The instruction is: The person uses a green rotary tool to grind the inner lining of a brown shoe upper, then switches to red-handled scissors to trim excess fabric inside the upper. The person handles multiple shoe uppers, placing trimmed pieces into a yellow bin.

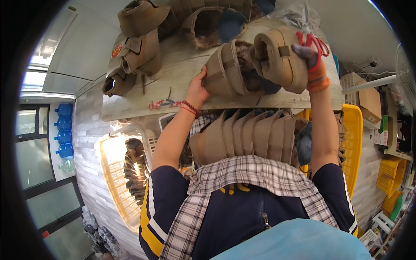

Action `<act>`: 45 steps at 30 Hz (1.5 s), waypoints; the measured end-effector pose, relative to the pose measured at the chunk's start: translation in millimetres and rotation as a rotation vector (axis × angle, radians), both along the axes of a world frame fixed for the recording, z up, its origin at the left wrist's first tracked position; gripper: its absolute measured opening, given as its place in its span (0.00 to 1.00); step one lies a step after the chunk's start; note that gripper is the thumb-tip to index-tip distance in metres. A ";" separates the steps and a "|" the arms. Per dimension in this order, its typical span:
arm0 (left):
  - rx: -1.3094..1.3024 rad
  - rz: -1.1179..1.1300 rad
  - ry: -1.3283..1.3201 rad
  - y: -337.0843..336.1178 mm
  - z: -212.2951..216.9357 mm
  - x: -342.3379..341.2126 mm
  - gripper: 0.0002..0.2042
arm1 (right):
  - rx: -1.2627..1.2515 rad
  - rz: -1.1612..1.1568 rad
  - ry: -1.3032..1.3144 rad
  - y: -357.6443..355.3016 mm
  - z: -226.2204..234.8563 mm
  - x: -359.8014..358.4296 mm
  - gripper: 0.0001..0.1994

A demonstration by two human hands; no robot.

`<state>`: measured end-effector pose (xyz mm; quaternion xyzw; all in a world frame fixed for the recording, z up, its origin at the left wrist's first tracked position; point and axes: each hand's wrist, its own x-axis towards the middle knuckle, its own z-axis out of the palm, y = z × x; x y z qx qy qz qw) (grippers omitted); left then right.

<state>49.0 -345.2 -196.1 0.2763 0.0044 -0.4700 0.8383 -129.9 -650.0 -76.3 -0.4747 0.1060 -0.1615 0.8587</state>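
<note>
My bare left hand (199,89), with a red bracelet on its wrist, grips the left side of a brown fur-lined shoe upper (221,71) on the table. My right hand (317,71) wears an orange and grey glove. It holds red-handled scissors (310,43) and presses against the right side of a brown short boot upper (286,63) with a strap patch. This upper is tilted beside the fur-lined one, and its opening points left. The blades point away from me. Some right fingers are hidden behind the scissors' handles.
More brown uppers (141,54) stand at the table's (182,73) back left. Red and white scraps (167,104) lie near its front edge. A row of nested uppers (247,136) rests against my lap. A pale basket (115,173) stands left, a yellow crate (353,143) right.
</note>
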 end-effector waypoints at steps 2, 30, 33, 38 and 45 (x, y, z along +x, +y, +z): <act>0.044 0.031 -0.011 7.3 -3.6 1.2 0.21 | -0.108 -0.131 -0.126 24.4 32.0 -12.7 0.11; 0.031 -0.040 -0.089 3.5 19.2 -2.0 0.22 | -0.441 0.019 0.186 71.8 -60.4 66.1 0.20; -0.028 -0.015 -0.104 3.2 26.1 -6.5 0.22 | -0.289 -0.016 0.092 90.0 -40.6 60.7 0.20; 0.018 0.046 -0.035 -15.5 16.2 -29.6 0.23 | -0.482 -0.023 -0.030 82.2 -59.8 64.4 0.20; 0.542 0.156 -0.420 15.5 19.9 19.6 0.24 | -0.626 -0.136 0.230 83.7 -44.3 50.8 0.11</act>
